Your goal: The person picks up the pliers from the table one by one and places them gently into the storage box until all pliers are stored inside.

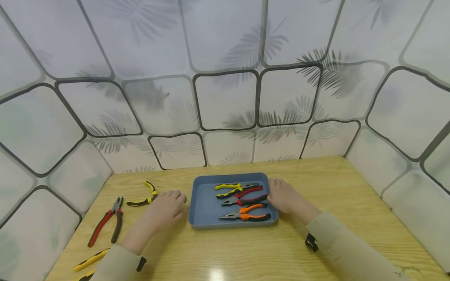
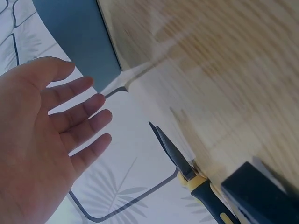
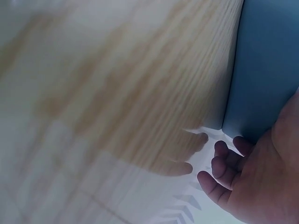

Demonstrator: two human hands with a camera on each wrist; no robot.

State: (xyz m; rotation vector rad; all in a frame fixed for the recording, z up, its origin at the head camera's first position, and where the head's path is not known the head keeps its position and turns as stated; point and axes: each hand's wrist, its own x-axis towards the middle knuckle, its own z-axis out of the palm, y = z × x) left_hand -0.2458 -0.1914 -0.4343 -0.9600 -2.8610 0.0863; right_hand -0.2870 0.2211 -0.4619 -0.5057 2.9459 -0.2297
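Observation:
A blue-grey tray (image 1: 206, 201) holds yellow-and-black pliers (image 1: 227, 187), red-and-black pliers (image 1: 240, 202) and orange-and-black needle-nose pliers (image 1: 245, 216). Just off the tray's left side is my left hand (image 1: 168, 207), palm facing the tray wall, fingers spread and nothing held. It partly covers small yellow-and-black pliers (image 1: 140, 202) on the table. My right hand (image 1: 284, 196) lies against the tray's right wall, overlapping the rim, with fingers loosely bent. In the right wrist view its fingers (image 3: 223, 175) hold nothing and the thumb side is close to the tray wall (image 3: 261, 70).
Larger red-and-black pliers (image 1: 100, 229) lie at the left of the wooden table (image 1: 218, 249). Yellow handles (image 1: 91, 260) of another tool show at the lower left, partly behind the left sleeve (image 1: 117, 265). Patterned cloth walls (image 1: 228, 101) enclose the back and sides.

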